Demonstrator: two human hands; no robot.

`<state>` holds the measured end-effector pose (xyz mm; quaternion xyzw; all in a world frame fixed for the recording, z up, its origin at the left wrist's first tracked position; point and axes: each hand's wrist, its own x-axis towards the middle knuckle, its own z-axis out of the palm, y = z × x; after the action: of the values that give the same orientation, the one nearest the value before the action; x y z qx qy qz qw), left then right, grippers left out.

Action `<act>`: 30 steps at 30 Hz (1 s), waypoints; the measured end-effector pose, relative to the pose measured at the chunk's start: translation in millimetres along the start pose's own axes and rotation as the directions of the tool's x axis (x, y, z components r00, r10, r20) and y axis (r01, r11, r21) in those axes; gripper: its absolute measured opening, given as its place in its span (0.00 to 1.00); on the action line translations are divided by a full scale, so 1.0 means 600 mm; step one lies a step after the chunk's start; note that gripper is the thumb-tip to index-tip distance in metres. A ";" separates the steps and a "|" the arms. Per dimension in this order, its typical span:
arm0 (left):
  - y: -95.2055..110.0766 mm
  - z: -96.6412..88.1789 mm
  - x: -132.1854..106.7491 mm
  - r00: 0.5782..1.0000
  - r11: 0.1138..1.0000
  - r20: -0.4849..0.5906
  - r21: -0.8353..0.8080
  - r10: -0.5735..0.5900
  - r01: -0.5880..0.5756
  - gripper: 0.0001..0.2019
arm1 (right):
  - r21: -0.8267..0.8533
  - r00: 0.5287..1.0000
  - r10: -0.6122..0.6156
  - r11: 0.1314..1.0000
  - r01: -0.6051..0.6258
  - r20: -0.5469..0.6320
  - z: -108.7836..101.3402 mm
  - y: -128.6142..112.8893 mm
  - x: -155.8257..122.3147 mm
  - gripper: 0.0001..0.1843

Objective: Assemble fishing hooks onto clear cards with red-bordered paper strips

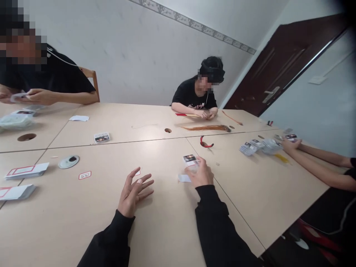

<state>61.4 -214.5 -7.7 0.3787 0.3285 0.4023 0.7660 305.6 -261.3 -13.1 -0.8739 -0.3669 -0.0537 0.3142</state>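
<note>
1. Our right hand (200,173) has its grip closed on a small card (190,160), just over the desk (167,230), near the middle.
2. A white slip (184,178) lies just beside that hand.
3. Our left hand (135,191) is open, fingers spread, and holds nothing.
4. Two card stacks (26,170) lie well apart on our left, untouched.
5. We think the work is early: one card is in hand, and the stacks are still to go.
6. Other people (191,98) at the desk work with their own cards.
</note>
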 end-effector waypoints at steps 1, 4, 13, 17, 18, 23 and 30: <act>0.001 0.001 -0.001 1.000 1.000 -0.001 0.018 0.005 -0.005 0.35 | -0.064 0.999 0.027 0.998 -0.029 -0.031 -0.006 0.019 0.017 0.33; 0.005 0.003 -0.002 1.000 0.998 -0.019 0.052 0.019 -0.018 0.35 | -0.097 0.999 0.005 0.995 -0.009 -0.040 -0.013 0.061 0.048 0.38; 0.005 0.002 0.000 0.999 0.996 -0.025 0.085 0.033 -0.031 0.36 | 0.013 0.992 -0.109 0.994 0.110 -0.069 -0.003 0.051 -0.037 0.29; 0.003 0.003 -0.001 0.997 0.991 -0.034 0.122 0.067 -0.062 0.34 | -0.047 0.998 -0.066 0.997 0.066 0.007 0.000 0.020 -0.073 0.34; 0.001 0.004 -0.002 0.997 0.987 -0.031 0.143 0.077 -0.072 0.34 | -0.064 0.999 -0.036 0.997 0.036 0.007 -0.001 0.020 -0.074 0.33; -0.018 0.007 -0.006 0.984 0.938 -0.011 0.305 0.177 -0.165 0.26 | -0.129 1.000 0.013 0.992 -0.010 0.028 -0.002 0.042 -0.064 0.17; -0.040 0.011 -0.013 0.961 0.895 -0.017 0.369 0.275 -0.250 0.19 | 0.119 0.996 -0.083 0.990 0.079 0.026 -0.002 0.034 -0.069 0.07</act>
<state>71.9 -232.8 -23.0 0.5405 0.3692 0.4470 0.6097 289.6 -298.0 -36.3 -0.8389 -0.4095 -0.0309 0.3572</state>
